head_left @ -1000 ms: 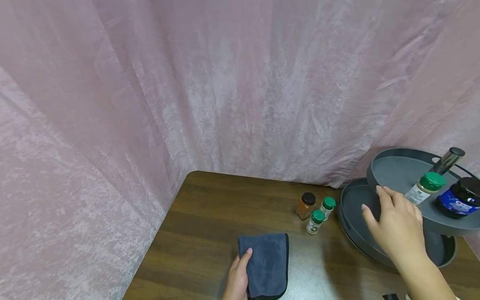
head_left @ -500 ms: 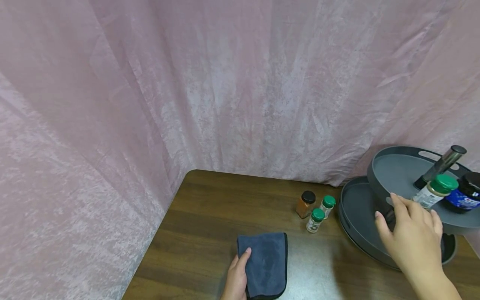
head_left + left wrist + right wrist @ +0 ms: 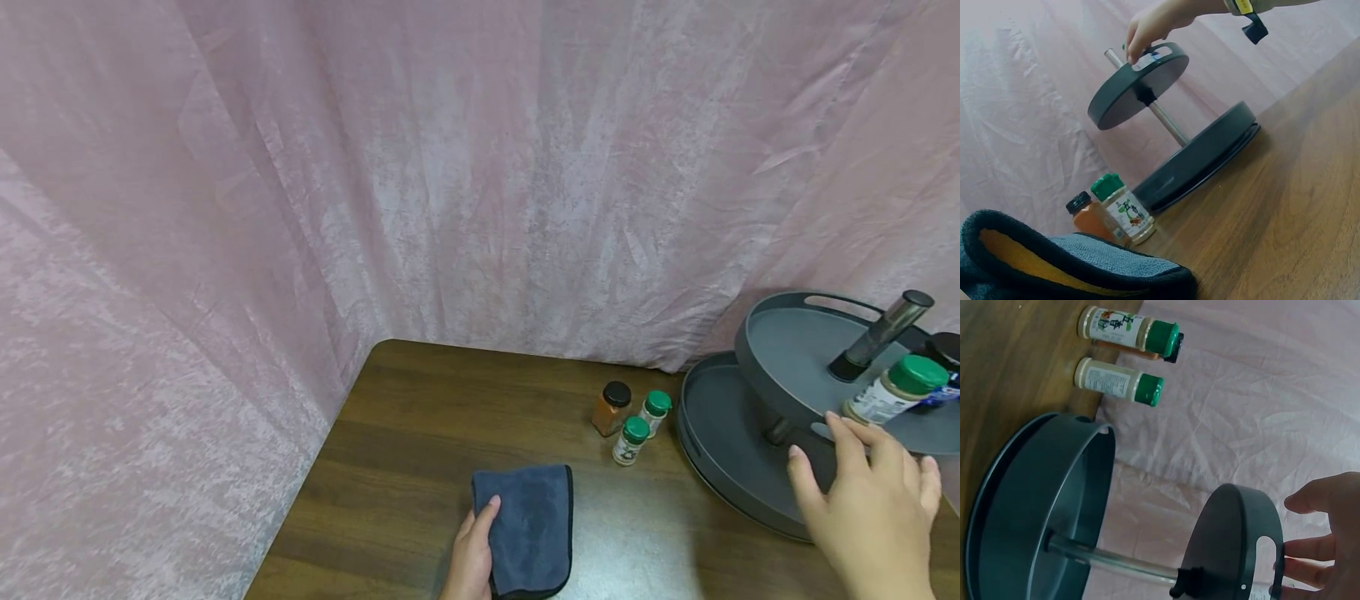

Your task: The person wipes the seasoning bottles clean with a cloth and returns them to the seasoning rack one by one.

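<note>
Your left hand point(image 3: 471, 554) grips the cloth point(image 3: 531, 529), likely soft and light. Your right hand point(image 3: 873, 504), fingers extended and thumb free, touches the upper tray point(image 3: 795, 342) of the rack point(image 3: 716, 433) standing on the table point(image 3: 420, 433); presumably stiff, top-heavy, best held by its handle point(image 3: 1279, 555).

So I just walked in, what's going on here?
A person holds a folded cloth in the left hand, while the right hand touches the rim of a stand's upper tray. That tray bears a green-capped jar and a dark-lidded jar. Three more jars stand on the table, left of the lower tray: an orange jar and two with green caps.
</note>
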